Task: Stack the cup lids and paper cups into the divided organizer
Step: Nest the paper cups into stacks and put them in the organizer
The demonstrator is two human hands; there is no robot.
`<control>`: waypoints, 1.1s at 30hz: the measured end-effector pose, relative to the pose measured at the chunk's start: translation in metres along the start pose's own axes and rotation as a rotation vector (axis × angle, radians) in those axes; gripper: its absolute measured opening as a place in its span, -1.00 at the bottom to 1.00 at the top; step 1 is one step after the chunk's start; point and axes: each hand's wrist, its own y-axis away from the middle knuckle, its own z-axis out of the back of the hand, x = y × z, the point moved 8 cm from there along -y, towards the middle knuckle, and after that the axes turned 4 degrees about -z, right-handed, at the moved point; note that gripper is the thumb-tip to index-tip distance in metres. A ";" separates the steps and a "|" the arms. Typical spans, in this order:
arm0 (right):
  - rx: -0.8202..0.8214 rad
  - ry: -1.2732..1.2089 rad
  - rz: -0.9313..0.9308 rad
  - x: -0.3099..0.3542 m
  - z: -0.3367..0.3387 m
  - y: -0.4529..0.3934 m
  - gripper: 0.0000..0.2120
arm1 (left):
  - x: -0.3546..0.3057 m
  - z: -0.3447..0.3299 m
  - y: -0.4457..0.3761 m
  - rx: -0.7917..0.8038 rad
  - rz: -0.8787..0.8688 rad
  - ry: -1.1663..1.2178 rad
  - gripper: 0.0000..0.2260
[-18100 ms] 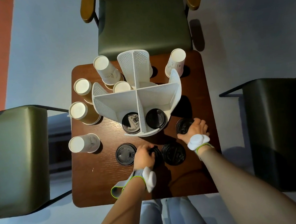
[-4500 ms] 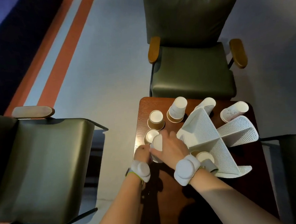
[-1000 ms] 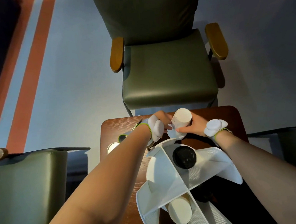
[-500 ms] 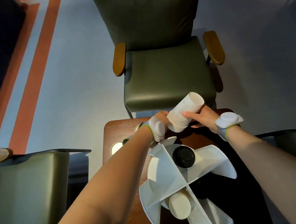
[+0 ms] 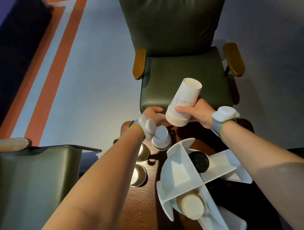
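My right hand (image 5: 196, 114) grips a nested stack of white paper cups (image 5: 183, 104), upside down and tilted, lifted over the table's far edge. My left hand (image 5: 153, 114) is just left of the stack, its fingertips at the stack's rims, holding nothing that I can see. Below my left wrist stands one upturned white cup (image 5: 161, 138). The white divided organizer (image 5: 179, 168) sits near me on the dark wood table (image 5: 141, 209). Black lids (image 5: 199, 161) lie in its far compartment and a cup stack (image 5: 191, 207) in its near one.
Two brown-walled cups (image 5: 144, 151) (image 5: 138, 174) stand along the table's left edge, partly hidden by my left forearm. A green armchair (image 5: 181, 59) faces me beyond the table, and another green seat (image 5: 32, 184) is at the left.
My right hand has raised the cup stack higher and swung it more upright. My left hand has stayed by the stack's rim end. The camera has tilted down a little.
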 end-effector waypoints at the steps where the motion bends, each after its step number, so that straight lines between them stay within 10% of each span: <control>1: 0.007 0.026 -0.009 -0.002 -0.005 0.000 -0.42 | 0.008 0.010 0.000 -0.043 -0.005 -0.110 -0.58; 10: 0.058 0.081 -0.033 -0.018 -0.033 0.002 -0.36 | 0.048 -0.010 0.012 0.110 -0.177 -0.541 -0.19; 18: 0.048 0.070 -0.069 -0.022 -0.034 0.005 -0.34 | 0.036 -0.024 0.021 0.056 -0.251 -0.531 -0.47; 33: 0.019 0.049 -0.067 -0.017 -0.033 0.015 -0.34 | 0.034 -0.014 0.025 0.018 -0.241 -0.504 -0.27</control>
